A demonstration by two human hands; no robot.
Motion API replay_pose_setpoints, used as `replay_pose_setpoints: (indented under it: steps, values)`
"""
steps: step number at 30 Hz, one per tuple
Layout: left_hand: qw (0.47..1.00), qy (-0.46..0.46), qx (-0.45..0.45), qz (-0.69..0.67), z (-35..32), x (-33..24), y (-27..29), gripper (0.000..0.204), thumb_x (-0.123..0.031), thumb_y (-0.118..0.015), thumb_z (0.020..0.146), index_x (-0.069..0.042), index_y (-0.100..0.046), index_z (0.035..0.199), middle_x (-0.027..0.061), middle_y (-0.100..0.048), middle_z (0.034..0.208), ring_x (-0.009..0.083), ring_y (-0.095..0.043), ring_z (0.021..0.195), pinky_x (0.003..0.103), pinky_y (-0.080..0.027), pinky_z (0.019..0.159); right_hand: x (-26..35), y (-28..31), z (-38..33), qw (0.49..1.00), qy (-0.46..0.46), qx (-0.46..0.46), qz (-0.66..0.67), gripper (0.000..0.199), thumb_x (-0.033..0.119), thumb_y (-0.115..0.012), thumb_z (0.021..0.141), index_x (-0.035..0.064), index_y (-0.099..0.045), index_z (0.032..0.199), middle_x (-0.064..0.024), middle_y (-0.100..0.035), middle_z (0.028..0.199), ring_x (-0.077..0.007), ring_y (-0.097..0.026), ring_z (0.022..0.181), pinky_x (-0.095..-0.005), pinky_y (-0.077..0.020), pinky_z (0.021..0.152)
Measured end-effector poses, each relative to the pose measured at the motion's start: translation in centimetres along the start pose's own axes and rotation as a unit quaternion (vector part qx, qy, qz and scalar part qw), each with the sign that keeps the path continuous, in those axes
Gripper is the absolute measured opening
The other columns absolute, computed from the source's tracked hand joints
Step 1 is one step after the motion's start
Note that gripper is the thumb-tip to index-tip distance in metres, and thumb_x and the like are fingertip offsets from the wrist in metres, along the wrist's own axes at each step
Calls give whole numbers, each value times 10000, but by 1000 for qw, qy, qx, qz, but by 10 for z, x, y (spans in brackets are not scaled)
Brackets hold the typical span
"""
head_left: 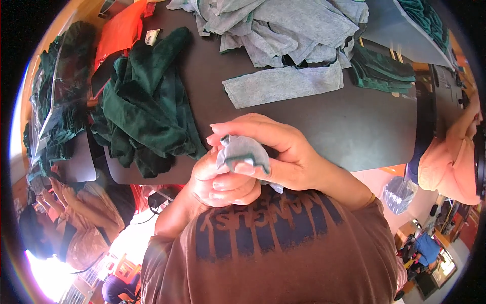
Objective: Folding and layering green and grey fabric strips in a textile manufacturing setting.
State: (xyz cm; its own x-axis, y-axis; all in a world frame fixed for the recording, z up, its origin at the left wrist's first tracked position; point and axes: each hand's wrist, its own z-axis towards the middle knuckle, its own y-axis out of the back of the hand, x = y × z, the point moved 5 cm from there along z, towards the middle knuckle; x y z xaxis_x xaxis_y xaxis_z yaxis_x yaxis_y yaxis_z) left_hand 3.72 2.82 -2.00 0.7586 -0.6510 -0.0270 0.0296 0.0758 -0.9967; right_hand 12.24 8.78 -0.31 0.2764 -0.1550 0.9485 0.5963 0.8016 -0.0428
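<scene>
A bunched piece of grey fabric [242,148] with a dark green edge is held in front of my chest. My left hand [223,180] is closed around its lower part, fingers curled into a fist. From the right, my right hand [286,147] grips the same piece, thumb pressed on its near side and fingers arched over the top. Inside the hands, the rest of the cloth is hidden. Beyond them on the dark table [354,137] lies a flat grey fabric strip [283,86].
A heap of grey fabric pieces [293,30] lies at the far middle. Dark green plush fabric [147,111] is piled at the left, near an orange-red sheet [119,35]. Folded green pieces [382,71] lie at the right. Other people [448,167] sit on both sides.
</scene>
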Motion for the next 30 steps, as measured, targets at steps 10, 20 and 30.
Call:
replay_pose_setpoints:
  steps: [10, 20, 30]
  values:
    - [932, -36, -264, 244, -17, -29, -6, 260, -94, -639, 788, -8, -610, 1032, 57, -626, 903, 144, -583, 794, 274, -464, 744, 3, 4, -2, 972, -82, -89, 203, 277, 60, -561, 840, -1, -549, 1111, -105, -543, 1092, -189, -507, 1034, -296, -375, 898]
    - [796, -32, -255, 549, -16, -38, -19, 200, -43, -659, 740, -18, -646, 939, 65, -427, 1121, 173, -416, 1074, 307, -330, 909, 7, 5, 1, 997, -24, -64, 18, 184, -77, -538, 798, 21, -554, 953, -86, -508, 971, -146, -510, 887, -266, -407, 770]
    - [564, -238, -215, 761, -15, -39, -41, 181, 40, -579, 623, 27, -589, 804, 161, -470, 1145, 228, -540, 954, 310, -431, 827, 10, 1, -1, 991, -6, -118, 60, 141, -42, -550, 737, 44, -498, 836, -86, -521, 839, -230, -522, 786, -310, -415, 730]
